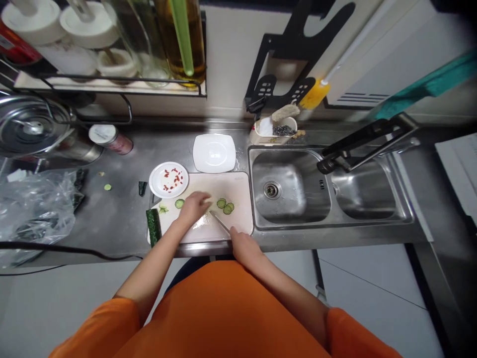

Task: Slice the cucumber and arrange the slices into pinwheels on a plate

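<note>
My right hand (244,244) grips a knife (220,223), its blade pointing up and left across the white cutting board (238,186). My left hand (193,208) is over the middle of the board with its fingers curled together; a pale green bit shows at the fingertips, too small to name. Cucumber slices (227,208) lie to the right of the knife tip. One more cucumber slice (179,203) rests left of my left hand, near some green scraps (163,209). A length of dark green cucumber (153,226) lies at the board's left edge.
A round plate with red pieces (152,180) overlaps the board's upper left corner. Behind the board is a white square dish (214,153). A double sink (257,219) lies right, under a black faucet (350,144). Plastic bags (40,209) and a cucumber end (142,188) are left.
</note>
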Motion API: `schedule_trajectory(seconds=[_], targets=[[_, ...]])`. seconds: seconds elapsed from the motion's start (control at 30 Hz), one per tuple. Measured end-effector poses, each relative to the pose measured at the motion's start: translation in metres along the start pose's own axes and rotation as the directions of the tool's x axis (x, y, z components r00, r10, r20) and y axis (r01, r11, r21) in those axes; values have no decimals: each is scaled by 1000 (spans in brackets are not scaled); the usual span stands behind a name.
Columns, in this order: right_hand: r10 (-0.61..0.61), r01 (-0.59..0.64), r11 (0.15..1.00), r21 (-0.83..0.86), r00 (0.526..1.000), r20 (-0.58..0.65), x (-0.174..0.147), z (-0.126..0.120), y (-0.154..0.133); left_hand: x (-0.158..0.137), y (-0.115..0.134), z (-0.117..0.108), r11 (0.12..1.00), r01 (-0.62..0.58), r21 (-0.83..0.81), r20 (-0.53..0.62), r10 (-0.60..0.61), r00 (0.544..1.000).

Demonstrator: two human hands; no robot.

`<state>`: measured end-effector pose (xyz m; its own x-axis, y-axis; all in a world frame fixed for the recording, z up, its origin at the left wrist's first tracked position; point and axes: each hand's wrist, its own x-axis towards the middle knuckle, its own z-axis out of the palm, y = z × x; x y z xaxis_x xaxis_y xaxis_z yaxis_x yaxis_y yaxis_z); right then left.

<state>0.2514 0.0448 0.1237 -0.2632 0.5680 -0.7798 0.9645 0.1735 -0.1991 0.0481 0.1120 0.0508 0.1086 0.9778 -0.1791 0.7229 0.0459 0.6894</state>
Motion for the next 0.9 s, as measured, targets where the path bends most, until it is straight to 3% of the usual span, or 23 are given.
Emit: schedule_trajectory(seconds=[0.1, 0.2, 0.4, 0.63, 0.9], targets=[[1, -1, 1000, -1, 1000, 6, -1, 0, 0, 21, 14, 15, 996, -17, 89, 180, 1, 984], [-4, 4, 1000, 12, 1000, 4, -1, 1, 1, 30, 19, 24, 984, 25, 178, 239, -68, 969], [-9, 9, 999, 38, 1000, -13, 1, 5, 3, 28, 24, 27, 981, 89, 170, 221, -126, 967], [-19, 20, 999, 30, 1000, -24, 1, 5, 4, 22, 34, 26, 988, 154, 4, 213, -151, 965], [-2, 2, 999, 39, 1000, -6, 0, 4, 5, 3, 9, -4, 955, 295, -25, 123, -290, 949]])
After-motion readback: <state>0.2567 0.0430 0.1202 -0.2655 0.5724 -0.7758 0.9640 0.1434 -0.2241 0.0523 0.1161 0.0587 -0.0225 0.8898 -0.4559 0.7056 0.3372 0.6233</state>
